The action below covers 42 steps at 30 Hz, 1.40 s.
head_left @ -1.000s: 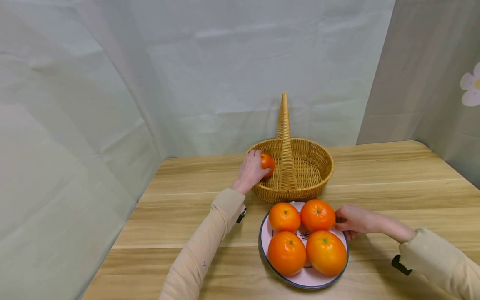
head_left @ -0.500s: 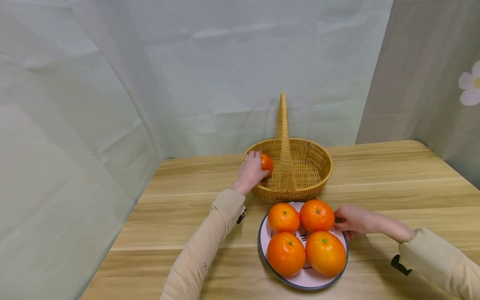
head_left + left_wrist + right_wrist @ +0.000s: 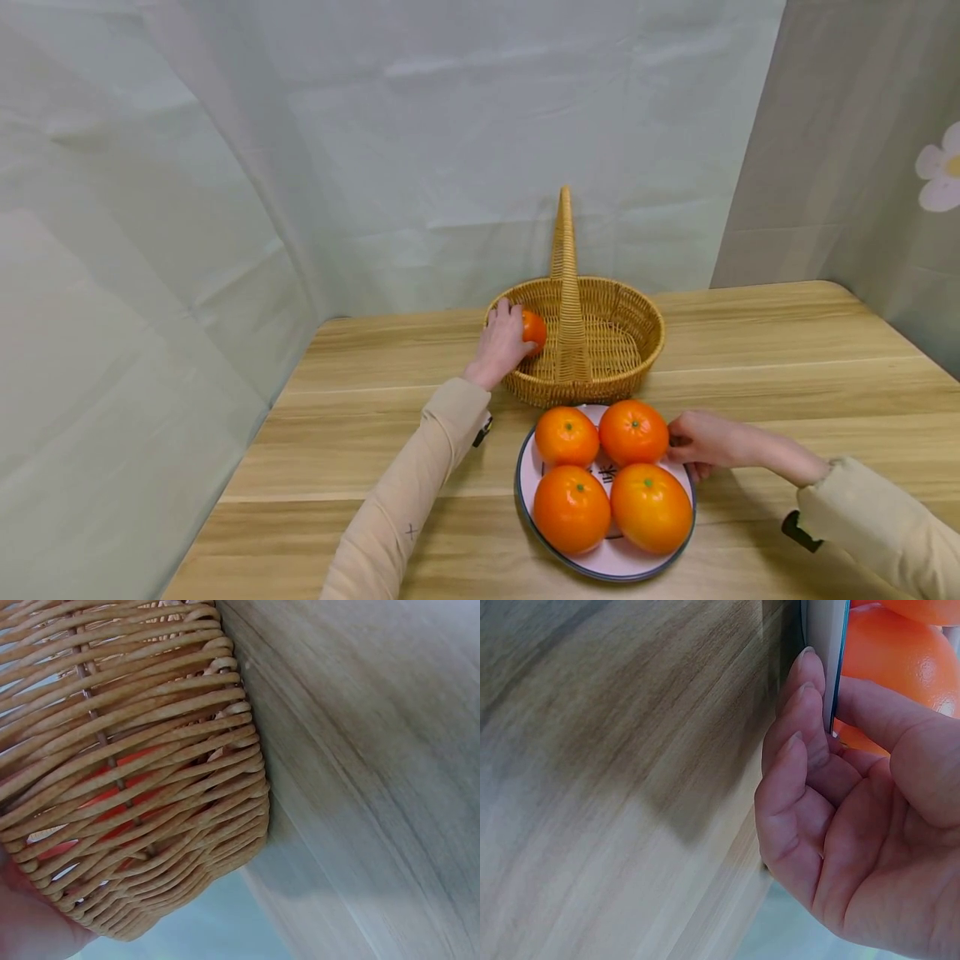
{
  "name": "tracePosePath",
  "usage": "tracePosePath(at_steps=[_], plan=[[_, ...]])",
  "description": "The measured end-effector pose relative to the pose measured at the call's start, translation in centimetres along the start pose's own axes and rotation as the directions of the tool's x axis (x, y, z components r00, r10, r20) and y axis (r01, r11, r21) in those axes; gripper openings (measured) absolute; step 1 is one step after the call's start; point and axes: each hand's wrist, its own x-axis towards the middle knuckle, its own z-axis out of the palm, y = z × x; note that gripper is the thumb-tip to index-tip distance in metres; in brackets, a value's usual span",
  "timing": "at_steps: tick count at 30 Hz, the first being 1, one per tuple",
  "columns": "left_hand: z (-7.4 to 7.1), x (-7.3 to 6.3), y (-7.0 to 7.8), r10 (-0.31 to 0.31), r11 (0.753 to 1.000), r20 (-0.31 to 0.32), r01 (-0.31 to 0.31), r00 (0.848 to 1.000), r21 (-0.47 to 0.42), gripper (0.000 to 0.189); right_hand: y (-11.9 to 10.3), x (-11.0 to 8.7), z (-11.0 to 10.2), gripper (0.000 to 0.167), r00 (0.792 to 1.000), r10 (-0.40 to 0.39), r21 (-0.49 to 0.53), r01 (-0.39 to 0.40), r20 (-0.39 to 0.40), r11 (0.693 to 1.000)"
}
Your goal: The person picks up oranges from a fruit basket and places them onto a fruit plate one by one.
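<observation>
My left hand (image 3: 501, 340) reaches over the left rim of a wicker basket (image 3: 611, 387) and holds a reddish orange (image 3: 535, 332) inside it, thumb on the near side. Through the weave in the left wrist view, the orange (image 3: 124, 780) shows as a red patch; most of that hand is hidden there. In front of the basket, a white plate (image 3: 528, 479) with a dark blue rim carries several oranges (image 3: 651, 508). At the plate's right edge my right hand (image 3: 712, 440) pinches the rim, with the thumb above and curled fingers (image 3: 784, 802) beneath.
The basket's tall arched handle (image 3: 567, 283) rises between its two halves, just right of my left hand. Plate and basket stand close together on a wooden table (image 3: 787, 375). Pale cloth (image 3: 465, 150) hangs behind the table's back edge.
The orange under my left hand sits slightly lower in the basket, while the hand stays nearly in place. My right hand keeps the same hold on the plate's rim.
</observation>
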Motion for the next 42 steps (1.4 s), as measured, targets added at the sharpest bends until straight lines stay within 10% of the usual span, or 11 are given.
tracePosePath(at_steps=[42], plan=[[-0.41, 0.12, -0.07, 0.048, 0.998, 0.055, -0.045, 0.997, -0.049, 0.062, -0.06, -0.03, 0.18, 0.016, 0.999, 0.050, 0.020, -0.050, -0.001, 0.999]])
